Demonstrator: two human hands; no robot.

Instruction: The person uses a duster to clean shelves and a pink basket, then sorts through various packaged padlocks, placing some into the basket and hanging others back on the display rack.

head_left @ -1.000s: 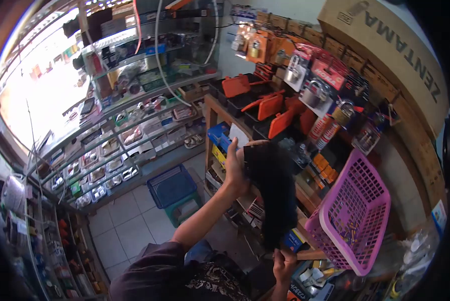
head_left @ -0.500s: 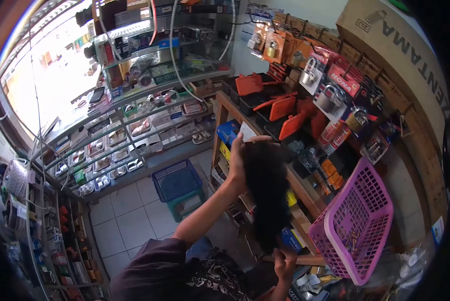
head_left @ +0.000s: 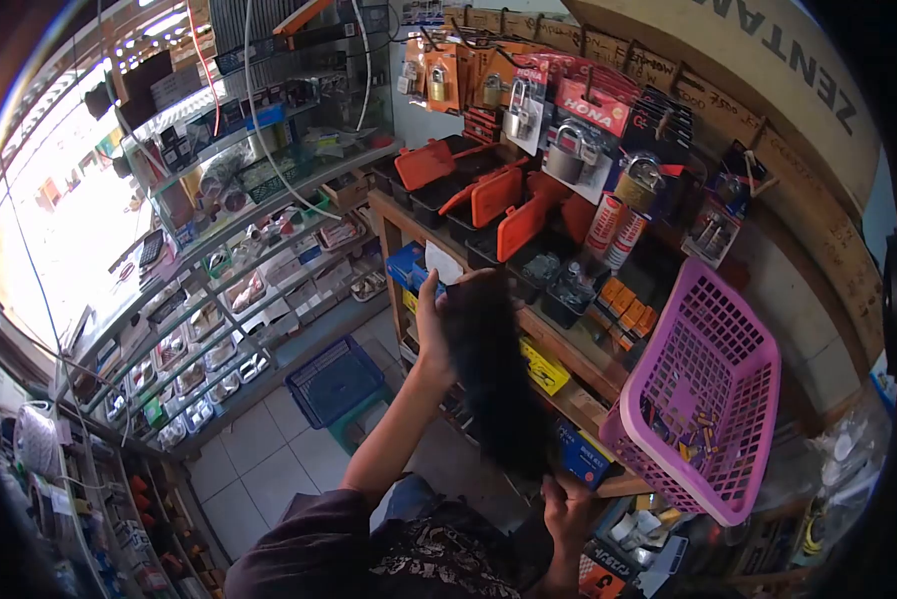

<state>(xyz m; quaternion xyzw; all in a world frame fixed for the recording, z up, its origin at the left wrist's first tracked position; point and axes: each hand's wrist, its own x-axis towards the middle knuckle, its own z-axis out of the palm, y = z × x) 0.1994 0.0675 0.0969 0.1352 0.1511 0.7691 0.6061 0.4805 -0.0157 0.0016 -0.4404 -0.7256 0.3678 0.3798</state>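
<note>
A long, dark, fuzzy black bundle [head_left: 493, 374] hangs slantwise between my hands, in front of the wooden shelf. Its exact kind cannot be made out. My left hand [head_left: 434, 329] is wrapped around its upper end, with the thumb upward and most fingers hidden behind it. My right hand [head_left: 566, 507] is closed at the lower end, fingers curled against it. Just behind the upper end shows a white round-edged piece [head_left: 442, 264] by a blue box [head_left: 405, 267]. A yellow box [head_left: 542, 369] lies on the shelf behind the bundle.
To the right, a pink plastic basket [head_left: 632, 411] holds small battery-like pieces. Black bins with orange lids [head_left: 492, 196] line the shelf top below hanging padlocks [head_left: 566, 158]. A blue crate [head_left: 334, 382] stands on the tiled floor [head_left: 266, 436]. Glass display shelves run along the left.
The view has turned somewhat to the right, so the shelves sit further left. Both hands keep their hold on the black bundle, which leans more now.
</note>
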